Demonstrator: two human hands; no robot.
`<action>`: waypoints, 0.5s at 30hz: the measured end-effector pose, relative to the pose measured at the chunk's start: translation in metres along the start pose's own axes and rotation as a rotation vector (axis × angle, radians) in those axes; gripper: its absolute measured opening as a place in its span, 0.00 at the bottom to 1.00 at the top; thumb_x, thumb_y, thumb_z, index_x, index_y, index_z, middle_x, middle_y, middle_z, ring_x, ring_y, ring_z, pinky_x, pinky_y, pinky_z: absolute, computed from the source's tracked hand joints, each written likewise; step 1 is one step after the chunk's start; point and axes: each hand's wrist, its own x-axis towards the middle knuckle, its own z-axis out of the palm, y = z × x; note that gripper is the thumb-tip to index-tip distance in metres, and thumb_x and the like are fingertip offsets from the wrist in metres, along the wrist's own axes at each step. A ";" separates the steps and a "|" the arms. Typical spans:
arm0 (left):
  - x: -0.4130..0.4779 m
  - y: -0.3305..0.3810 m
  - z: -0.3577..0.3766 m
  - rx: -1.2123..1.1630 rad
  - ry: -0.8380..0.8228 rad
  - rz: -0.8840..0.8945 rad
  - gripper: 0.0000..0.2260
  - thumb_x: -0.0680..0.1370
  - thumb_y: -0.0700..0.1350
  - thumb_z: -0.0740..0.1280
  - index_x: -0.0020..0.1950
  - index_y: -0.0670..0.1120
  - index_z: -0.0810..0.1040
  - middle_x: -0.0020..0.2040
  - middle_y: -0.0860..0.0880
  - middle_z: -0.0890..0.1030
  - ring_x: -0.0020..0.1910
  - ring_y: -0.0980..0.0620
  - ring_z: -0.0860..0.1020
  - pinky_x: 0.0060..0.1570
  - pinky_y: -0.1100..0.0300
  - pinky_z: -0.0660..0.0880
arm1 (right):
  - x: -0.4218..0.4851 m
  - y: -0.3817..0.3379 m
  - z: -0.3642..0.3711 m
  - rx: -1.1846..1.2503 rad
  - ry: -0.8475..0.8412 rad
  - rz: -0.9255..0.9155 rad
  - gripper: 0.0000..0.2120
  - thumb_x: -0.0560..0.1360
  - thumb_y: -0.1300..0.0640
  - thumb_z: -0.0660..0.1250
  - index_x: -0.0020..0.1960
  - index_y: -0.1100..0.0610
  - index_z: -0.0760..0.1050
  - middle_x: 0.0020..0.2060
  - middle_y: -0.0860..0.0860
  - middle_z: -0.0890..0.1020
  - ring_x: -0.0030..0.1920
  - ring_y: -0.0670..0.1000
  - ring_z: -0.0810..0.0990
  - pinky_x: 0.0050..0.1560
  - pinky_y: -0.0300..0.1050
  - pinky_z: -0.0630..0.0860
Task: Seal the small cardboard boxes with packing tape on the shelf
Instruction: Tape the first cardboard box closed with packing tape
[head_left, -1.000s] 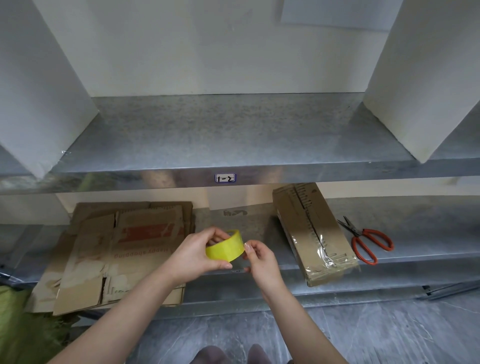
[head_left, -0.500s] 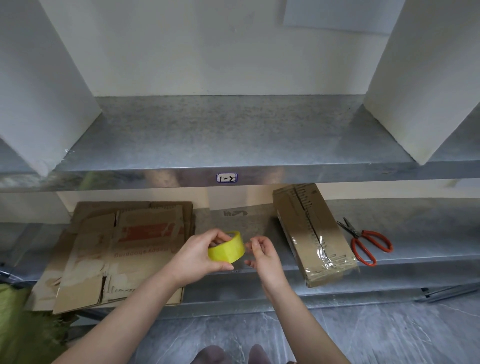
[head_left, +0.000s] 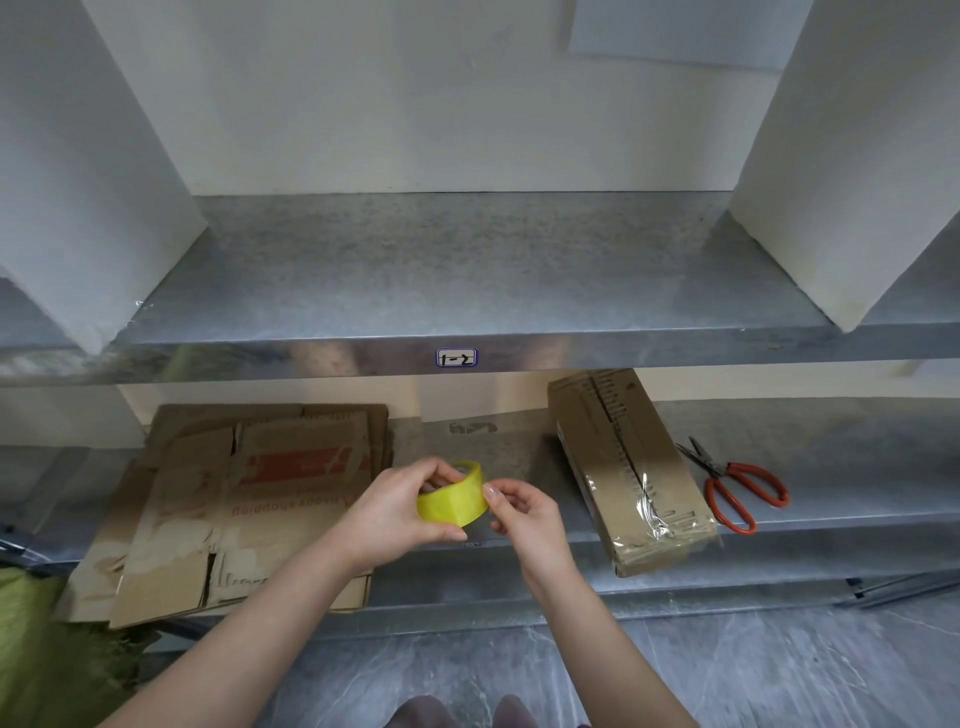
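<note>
We are gripping the tape roll (head_left: 451, 503) in our left hand (head_left: 387, 512), right hand (head_left: 525, 519) pinching its edge, near the box (head_left: 623, 467).

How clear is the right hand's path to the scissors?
Probably reachable, but not directly: the taped box lies between the right hand and the scissors, and that hand is busy at the tape roll.
</note>
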 end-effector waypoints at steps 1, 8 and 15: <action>0.000 -0.001 0.000 0.006 -0.006 0.002 0.26 0.63 0.55 0.80 0.57 0.56 0.75 0.52 0.63 0.78 0.52 0.66 0.75 0.51 0.68 0.72 | 0.000 0.000 0.000 0.001 -0.017 0.012 0.03 0.77 0.62 0.69 0.45 0.58 0.80 0.34 0.47 0.81 0.34 0.42 0.76 0.35 0.35 0.73; -0.002 -0.004 0.003 0.003 -0.001 0.001 0.26 0.63 0.54 0.81 0.57 0.54 0.76 0.52 0.63 0.78 0.52 0.67 0.74 0.49 0.73 0.69 | 0.001 0.004 0.003 -0.102 -0.047 0.011 0.04 0.79 0.60 0.65 0.47 0.58 0.78 0.36 0.48 0.78 0.35 0.44 0.73 0.37 0.39 0.73; -0.002 -0.001 0.003 -0.008 0.019 -0.013 0.26 0.63 0.54 0.81 0.57 0.56 0.75 0.51 0.63 0.78 0.51 0.67 0.74 0.48 0.73 0.70 | -0.002 0.007 0.004 -0.066 0.008 -0.048 0.01 0.78 0.60 0.68 0.48 0.56 0.76 0.39 0.49 0.80 0.38 0.45 0.77 0.38 0.40 0.75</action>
